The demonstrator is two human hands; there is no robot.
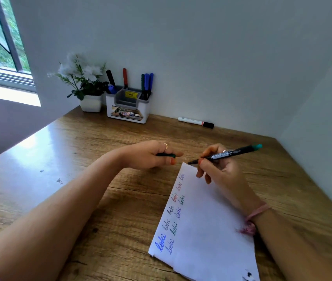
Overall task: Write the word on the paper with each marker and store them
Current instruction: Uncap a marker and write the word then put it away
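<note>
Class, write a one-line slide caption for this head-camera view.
Right hand holds an uncapped black teal-ended marker over the white paper sheet; left hand grips its cap.

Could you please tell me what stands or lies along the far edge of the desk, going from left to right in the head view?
Flower pot → marker organizer → white marker lying by the wall.

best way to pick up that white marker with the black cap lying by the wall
Grip the white marker with the black cap around the middle of its white barrel, coming from above and from the front. It lies flat on the wooden table, close along the white wall, so fingers have little room on the far side. The barrel is long and bare; the capped end sits to the right.
</note>
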